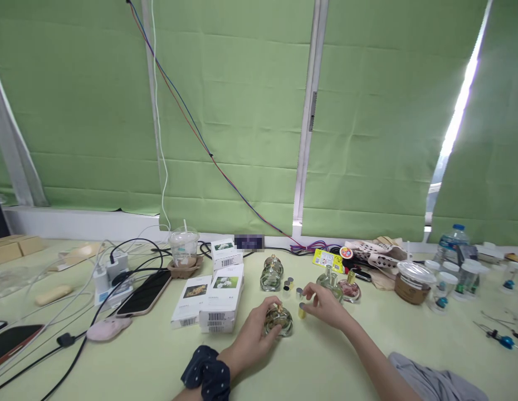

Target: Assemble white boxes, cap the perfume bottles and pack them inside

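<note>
My left hand (pixel 257 328) wraps around a round glass perfume bottle (pixel 279 323) with a gold spray neck, standing on the table. To its right, the bent thumb and index finger of my right hand (pixel 323 305) close at a small gold bottle cap (pixel 301 312). A silver cap (pixel 299 292) stands just behind that one, and more small caps (pixel 286 286) are grouped to the left. Farther back is another clear perfume bottle (pixel 270 279) with one behind it. Greenish glass bottles (pixel 334 287) and a pink one (pixel 350 291) stand beyond my right hand, partly covered by it.
White printed boxes (pixel 221 301) are stacked left of my hands. Beyond them lie a phone (pixel 144 293), a power strip (pixel 112 292) with tangled cables, and a plastic cup (pixel 184 248). On the right are a lidded tub (pixel 413 284), small jars (pixel 443 289) and a water bottle (pixel 454 239).
</note>
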Action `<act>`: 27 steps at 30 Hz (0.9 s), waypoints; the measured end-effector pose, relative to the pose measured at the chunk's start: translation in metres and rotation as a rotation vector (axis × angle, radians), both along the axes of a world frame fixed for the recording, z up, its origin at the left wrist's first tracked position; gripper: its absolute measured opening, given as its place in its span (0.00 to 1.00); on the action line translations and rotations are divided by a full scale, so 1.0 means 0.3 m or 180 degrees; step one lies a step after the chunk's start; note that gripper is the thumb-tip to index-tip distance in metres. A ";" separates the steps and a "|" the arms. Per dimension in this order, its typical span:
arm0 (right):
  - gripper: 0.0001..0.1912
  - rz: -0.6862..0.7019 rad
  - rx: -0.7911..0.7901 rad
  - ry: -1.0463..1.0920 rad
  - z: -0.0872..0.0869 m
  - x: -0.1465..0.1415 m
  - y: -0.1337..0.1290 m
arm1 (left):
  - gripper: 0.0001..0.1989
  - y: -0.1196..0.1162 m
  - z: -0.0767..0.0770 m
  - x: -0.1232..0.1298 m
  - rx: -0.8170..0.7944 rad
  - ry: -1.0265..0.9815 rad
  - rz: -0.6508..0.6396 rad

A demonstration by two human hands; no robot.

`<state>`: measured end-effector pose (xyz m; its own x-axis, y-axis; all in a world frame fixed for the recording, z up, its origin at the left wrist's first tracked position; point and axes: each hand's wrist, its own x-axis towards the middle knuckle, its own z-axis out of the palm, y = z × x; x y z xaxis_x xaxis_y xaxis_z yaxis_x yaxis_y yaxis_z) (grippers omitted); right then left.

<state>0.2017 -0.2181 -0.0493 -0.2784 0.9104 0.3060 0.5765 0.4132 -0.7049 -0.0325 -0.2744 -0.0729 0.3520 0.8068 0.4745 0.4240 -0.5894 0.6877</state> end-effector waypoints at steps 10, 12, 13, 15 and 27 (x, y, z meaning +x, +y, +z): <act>0.11 0.0066 -0.0302 0.0382 -0.051 -0.003 0.016 | 0.17 0.001 -0.004 -0.002 0.0105 -0.0052 -0.0048; 0.11 0.0187 -0.0352 0.0651 -0.049 -0.002 0.017 | 0.17 0.001 -0.009 -0.004 0.0125 -0.0058 -0.0054; 0.12 0.0248 -0.0383 0.0789 -0.047 -0.002 0.017 | 0.17 0.002 -0.011 -0.005 0.0133 -0.0045 -0.0056; 0.13 0.0373 -0.0465 0.1011 -0.040 -0.007 0.014 | 0.17 0.001 -0.014 -0.006 0.0132 -0.0009 -0.0048; 0.22 0.0612 0.0213 0.1825 0.020 -0.111 -0.045 | 0.23 -0.001 -0.016 -0.005 0.0032 -0.0060 -0.0011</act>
<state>0.1683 -0.2318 -0.0435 -0.2098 0.8338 0.5107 0.0233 0.5265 -0.8499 -0.0340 -0.2746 -0.0778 0.3457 0.8007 0.4893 0.4089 -0.5978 0.6895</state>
